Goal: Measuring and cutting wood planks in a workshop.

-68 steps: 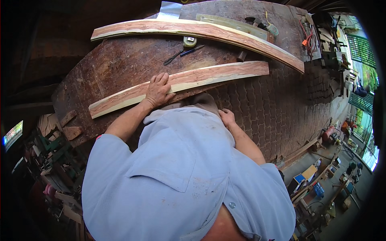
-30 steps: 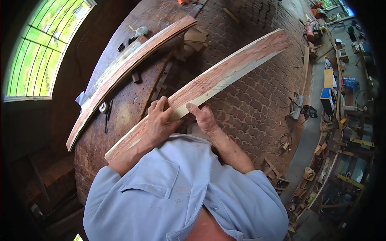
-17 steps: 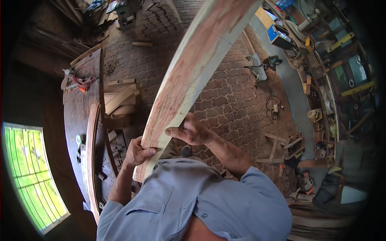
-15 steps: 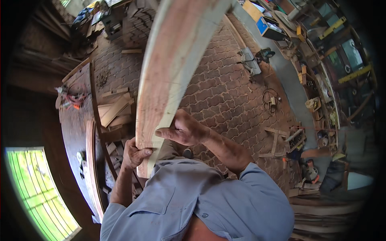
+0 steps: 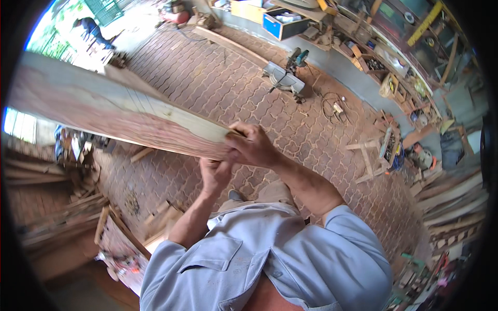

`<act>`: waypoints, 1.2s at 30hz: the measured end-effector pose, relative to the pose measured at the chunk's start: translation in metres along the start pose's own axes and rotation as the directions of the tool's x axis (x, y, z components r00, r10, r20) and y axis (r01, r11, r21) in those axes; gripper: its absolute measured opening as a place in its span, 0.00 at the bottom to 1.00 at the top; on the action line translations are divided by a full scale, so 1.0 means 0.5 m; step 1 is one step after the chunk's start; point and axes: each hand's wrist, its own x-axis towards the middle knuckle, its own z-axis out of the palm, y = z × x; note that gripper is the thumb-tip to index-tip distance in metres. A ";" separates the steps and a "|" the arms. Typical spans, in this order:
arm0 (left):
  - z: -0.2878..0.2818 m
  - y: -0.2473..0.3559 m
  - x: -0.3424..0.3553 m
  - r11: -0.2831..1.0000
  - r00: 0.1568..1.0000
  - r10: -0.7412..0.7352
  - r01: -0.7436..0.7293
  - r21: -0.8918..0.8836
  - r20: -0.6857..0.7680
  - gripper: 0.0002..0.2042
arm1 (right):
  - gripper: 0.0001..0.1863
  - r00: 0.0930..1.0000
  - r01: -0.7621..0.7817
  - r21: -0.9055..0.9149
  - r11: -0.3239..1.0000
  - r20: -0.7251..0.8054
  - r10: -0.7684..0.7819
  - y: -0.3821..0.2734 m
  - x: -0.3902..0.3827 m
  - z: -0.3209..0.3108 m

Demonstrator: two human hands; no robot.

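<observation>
A long wooden plank (image 5: 129,111), pale along its upper edge and reddish below, is held up in front of me and stretches off to the far left. My right hand (image 5: 251,145) grips its near end, with the thumb on the broad face and the fingers round the upper corner. Just left of it, my left hand (image 5: 217,171) closes on the lower edge from beneath. Its fingers are partly hidden by the plank. A few thin dark lines run across the face of the wood.
On the brick-paved floor (image 5: 280,122) at the far right stands a mitre saw (image 5: 285,78), with a long board (image 5: 231,45) beyond it. Shelves along the right wall hold a blue box (image 5: 284,25). A wooden frame (image 5: 368,161) stands at right. Far left, a person (image 5: 92,32) bends over.
The plank has swung from pointing straight ahead to pointing left. I have turned left, and both hands now sit close together at the plank's end.
</observation>
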 end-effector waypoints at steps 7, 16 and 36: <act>0.042 -0.266 0.292 0.772 0.574 -0.629 0.379 0.511 0.524 0.21 | 0.31 0.898 -0.431 -0.422 0.797 -0.283 0.336 0.308 -0.016 -0.308; -0.097 -0.746 0.474 0.110 0.419 -0.908 0.198 0.974 0.017 0.22 | 0.36 0.483 -0.856 -0.414 0.309 -0.431 0.762 0.815 0.099 -0.772; 0.664 -1.462 1.754 0.795 0.611 -0.298 -0.267 0.545 0.733 0.05 | 0.42 0.295 -0.935 -0.334 0.119 -0.545 0.785 2.046 0.285 -1.230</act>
